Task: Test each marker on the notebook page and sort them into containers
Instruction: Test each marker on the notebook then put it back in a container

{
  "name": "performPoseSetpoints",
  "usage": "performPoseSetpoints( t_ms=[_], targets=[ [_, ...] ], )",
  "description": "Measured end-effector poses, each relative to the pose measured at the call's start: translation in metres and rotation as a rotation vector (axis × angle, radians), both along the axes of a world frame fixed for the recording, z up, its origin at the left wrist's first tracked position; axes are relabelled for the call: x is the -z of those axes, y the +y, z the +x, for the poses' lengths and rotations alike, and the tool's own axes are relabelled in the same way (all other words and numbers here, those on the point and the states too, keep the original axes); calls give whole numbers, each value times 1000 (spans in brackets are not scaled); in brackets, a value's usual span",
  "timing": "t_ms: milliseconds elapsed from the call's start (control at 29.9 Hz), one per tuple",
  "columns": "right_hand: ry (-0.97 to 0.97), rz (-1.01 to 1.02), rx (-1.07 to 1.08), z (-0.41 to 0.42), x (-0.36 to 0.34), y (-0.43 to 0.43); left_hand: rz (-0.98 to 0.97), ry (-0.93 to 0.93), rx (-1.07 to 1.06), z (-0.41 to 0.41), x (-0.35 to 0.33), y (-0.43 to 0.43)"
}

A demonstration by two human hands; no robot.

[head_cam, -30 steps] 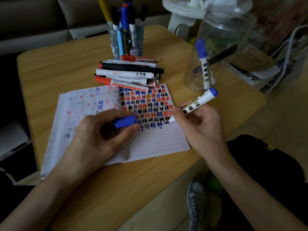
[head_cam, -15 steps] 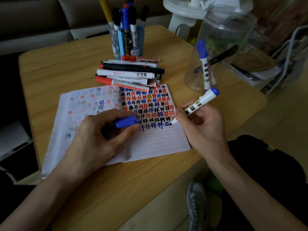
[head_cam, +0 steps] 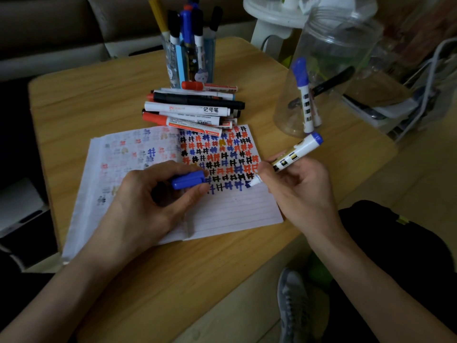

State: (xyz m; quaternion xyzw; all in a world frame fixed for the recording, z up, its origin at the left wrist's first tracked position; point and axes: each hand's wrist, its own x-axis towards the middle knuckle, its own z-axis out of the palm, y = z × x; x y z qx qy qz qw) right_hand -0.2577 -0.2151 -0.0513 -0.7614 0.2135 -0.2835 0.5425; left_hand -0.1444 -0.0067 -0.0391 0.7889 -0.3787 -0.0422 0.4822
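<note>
An open notebook (head_cam: pixel 230 209) lies on the wooden table (head_cam: pixel 81 112), its right page filled with rows of black, red and blue hash marks down to about the middle. The left hand (head_cam: pixel 148 201) rests on the notebook's centre fold, fingers curled narrowly around a blue marker cap (head_cam: pixel 188 179) pinched between thumb and forefinger, the cap's long axis running left to right. The right hand (head_cam: pixel 294 186), at the notebook's right edge, grips a white-barrelled blue marker (head_cam: pixel 288 159); its long axis slants from lower left to upper right, the tip pointing down-left and touching the page at the end of the lowest row of marks, the blue butt end raised up and away to the right. Just beyond the notebook's far edge lies a loose pile of markers (head_cam: pixel 193 110) (red, black and white barrels, all lying roughly left to right), the nearest red-capped one overlapping the page. Behind the pile stands a blue pen holder (head_cam: pixel 189 63) with upright markers, capped in black, blue and yellow. To the right of the notebook's far corner stands a clear plastic jar (head_cam: pixel 329 70) holding a blue-capped white marker (head_cam: pixel 303 95) nearly upright and a black marker (head_cam: pixel 331 81) leaning aslant.
</note>
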Motion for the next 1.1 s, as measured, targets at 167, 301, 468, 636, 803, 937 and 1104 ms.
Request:
performPoseSetpoints(
  t_ms=[167, 301, 468, 636, 803, 937, 1104],
  targets=[
    [-11, 78, 59, 0, -1, -3, 1, -6, 2, -1, 0, -1],
    [-4, -10, 42, -1, 2, -3, 5, -9, 9, 0, -1, 0],
    [28, -23, 10, 0, -1, -2, 3, -6, -2, -1, 1, 0],
    [-13, 216, 60, 0, -11, -5, -20, 38, 32, -2, 0, 1],
    [-54, 393, -98, -2, -23, 2, -44, -29, 55, 1, -1, -2],
    [-47, 400, -247, 1, -27, 12, -74, 16, -6, 2, -1, -1],
    [-79, 375, -328, 6, -26, 21, -104, 41, -9, 0, -5, -1]
  ],
)
